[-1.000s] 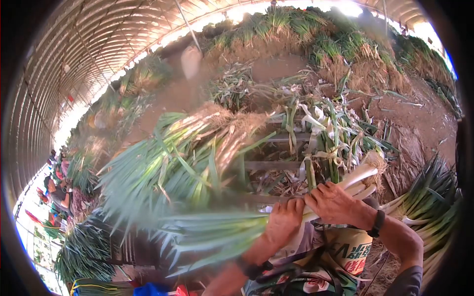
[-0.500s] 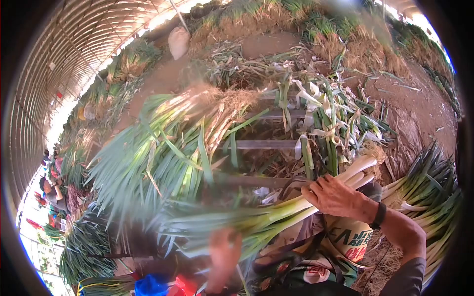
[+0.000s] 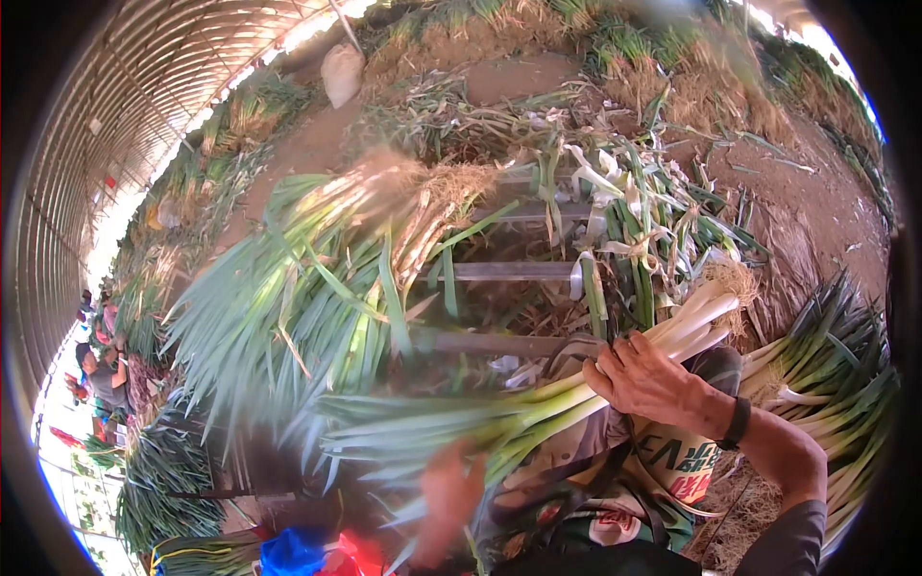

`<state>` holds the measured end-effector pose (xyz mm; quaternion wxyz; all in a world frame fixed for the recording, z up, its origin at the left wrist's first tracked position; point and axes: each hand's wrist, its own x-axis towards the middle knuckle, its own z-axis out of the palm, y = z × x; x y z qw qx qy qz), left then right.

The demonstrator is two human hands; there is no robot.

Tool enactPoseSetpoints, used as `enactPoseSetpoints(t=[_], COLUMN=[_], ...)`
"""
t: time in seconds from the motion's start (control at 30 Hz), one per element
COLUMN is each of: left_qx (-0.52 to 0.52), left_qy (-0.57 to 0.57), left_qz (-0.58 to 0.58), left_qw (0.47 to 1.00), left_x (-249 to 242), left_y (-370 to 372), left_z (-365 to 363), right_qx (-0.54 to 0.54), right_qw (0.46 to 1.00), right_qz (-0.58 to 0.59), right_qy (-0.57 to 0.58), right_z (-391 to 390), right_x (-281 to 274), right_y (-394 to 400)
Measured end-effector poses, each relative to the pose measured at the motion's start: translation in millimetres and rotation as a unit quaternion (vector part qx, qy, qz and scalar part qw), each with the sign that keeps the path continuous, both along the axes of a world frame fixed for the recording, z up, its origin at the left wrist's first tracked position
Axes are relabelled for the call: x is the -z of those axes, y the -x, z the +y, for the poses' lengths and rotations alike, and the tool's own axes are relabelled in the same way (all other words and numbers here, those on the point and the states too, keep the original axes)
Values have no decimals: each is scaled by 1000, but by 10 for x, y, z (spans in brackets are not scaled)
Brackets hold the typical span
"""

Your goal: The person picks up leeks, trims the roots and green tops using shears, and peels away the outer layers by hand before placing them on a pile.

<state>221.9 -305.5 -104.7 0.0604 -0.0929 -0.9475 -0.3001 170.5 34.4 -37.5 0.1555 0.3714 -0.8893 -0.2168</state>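
A bunch of green onions (image 3: 576, 389) is gripped by the right hand (image 3: 648, 379), whose fingers are closed around the pale stalks, the white rooted ends pointing up to the right and the green leaves trailing down to the left across the lap. The left hand (image 3: 447, 490) is seen low down among the leaf tips, blurred, so whether its fingers are closed on anything cannot be told. A larger pile of onions (image 3: 317, 288) lies just beyond, over a slatted rack (image 3: 509, 272).
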Motion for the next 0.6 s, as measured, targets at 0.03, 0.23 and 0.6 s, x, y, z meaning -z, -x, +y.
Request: enactPoseSetpoints(t=[0.03, 0.23, 0.6], left_qx=[6, -65, -26], left_qy=[5, -84, -61], left_qz=[3, -97, -99], left_qw=[1000, 990, 993], left_x=[7, 25, 114], left_y=[-8, 18, 25], left_z=[0, 39, -34], right_qx=[2, 2, -22], right_qw=[1000, 1000, 999], right_qz=[4, 14, 43], right_qy=[-6, -4, -1], right_z=[-1, -4, 6], right_x=[13, 41, 2], right_y=[-5, -20, 13])
